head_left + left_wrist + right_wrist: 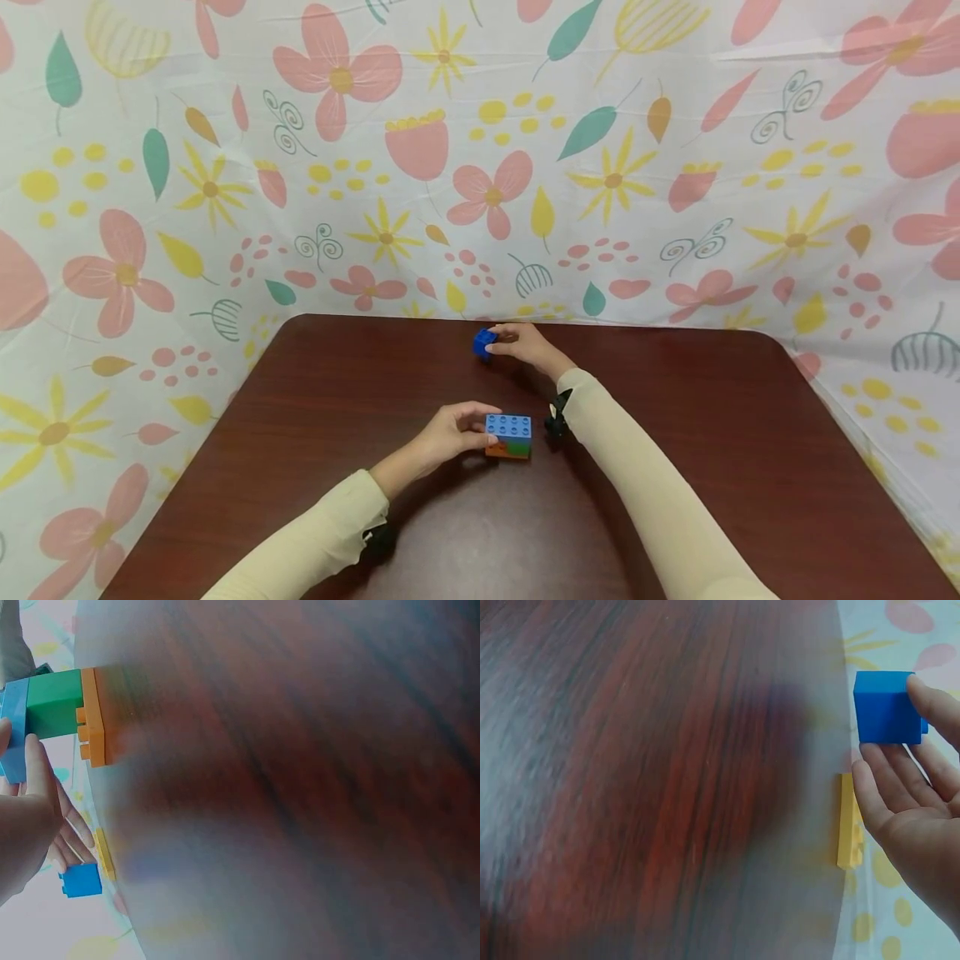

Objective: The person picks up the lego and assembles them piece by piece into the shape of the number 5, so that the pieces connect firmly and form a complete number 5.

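My left hand [442, 435] grips a stack of toy building bricks near the middle of the table. On top of it sits a blue brick [508, 426] with studs, over a green brick [56, 703] and a flat orange plate [93, 716] at the bottom. Further back, my right hand [531, 346] pinches a small blue cube brick [887, 709] between thumb and fingers, apparently just above the tabletop. Beside that hand, in the right wrist view, lies a flat yellow brick [847, 825]; the hand seems to hide it from the head view.
The dark brown wooden table [330, 375] has a glossy top that reflects the bricks. A white cloth [495, 108] printed with flowers and leaves hangs behind its far edge and along the sides. Black wrist straps [557, 417] show at the sleeves.
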{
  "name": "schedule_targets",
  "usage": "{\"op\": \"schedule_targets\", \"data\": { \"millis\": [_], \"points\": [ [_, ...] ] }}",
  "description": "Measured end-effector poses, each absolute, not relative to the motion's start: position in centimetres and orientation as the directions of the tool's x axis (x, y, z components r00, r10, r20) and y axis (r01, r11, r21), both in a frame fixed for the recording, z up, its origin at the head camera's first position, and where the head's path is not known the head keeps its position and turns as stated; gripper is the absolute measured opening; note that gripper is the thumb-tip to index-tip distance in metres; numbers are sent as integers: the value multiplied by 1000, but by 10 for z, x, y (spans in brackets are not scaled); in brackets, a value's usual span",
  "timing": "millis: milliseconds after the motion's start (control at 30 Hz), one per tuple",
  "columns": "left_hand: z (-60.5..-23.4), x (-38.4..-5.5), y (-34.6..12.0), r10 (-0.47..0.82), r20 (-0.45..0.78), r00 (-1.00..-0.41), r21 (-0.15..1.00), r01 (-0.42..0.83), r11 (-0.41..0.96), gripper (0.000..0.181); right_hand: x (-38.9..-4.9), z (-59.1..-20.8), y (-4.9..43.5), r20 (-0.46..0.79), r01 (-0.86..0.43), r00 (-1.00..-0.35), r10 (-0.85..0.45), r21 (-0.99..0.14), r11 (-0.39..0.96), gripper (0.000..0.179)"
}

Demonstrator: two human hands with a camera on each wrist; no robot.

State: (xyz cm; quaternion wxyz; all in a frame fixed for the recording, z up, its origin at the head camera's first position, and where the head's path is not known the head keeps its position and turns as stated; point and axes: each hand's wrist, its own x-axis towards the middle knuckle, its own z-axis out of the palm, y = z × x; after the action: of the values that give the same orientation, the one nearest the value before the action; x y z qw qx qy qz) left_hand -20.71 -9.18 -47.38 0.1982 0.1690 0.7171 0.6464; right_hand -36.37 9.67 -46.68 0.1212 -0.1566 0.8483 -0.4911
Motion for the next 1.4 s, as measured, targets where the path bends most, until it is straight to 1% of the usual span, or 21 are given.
{"op": "schedule_targets", "data": {
  "millis": [267,467,767,833,1067,1167,1400],
  "points": [
    [-476,-207,-94,489,-78,-869,993,-22,120,39,-355,-457,105,-36,-154,-917,-398,-887,435,51],
    [-457,-198,-94,488,-88,-868,990,-24,136,39,-348,-448,108,-56,-141,-915,-399,-883,448,53],
    [-452,-197,-94,488,-83,-869,991,-21,130,38,-335,-436,114,-3,-220,-884,-467,-880,422,60],
    [-452,-197,-94,486,-84,-870,991,-23,131,37,-331,-431,115,4,-231,-879,-476,-878,419,59],
    [-452,-198,-92,481,-88,-872,991,-28,130,37,-306,-406,119,-17,-193,-888,-460,-893,407,47],
    [-452,-198,-92,484,-84,-871,992,-26,125,36,-302,-404,121,-7,-203,-890,-456,-889,410,46],
    [-450,-197,-92,486,-90,-869,991,-32,126,36,-305,-418,126,43,-258,-880,-473,-879,401,52]
  ]
}}
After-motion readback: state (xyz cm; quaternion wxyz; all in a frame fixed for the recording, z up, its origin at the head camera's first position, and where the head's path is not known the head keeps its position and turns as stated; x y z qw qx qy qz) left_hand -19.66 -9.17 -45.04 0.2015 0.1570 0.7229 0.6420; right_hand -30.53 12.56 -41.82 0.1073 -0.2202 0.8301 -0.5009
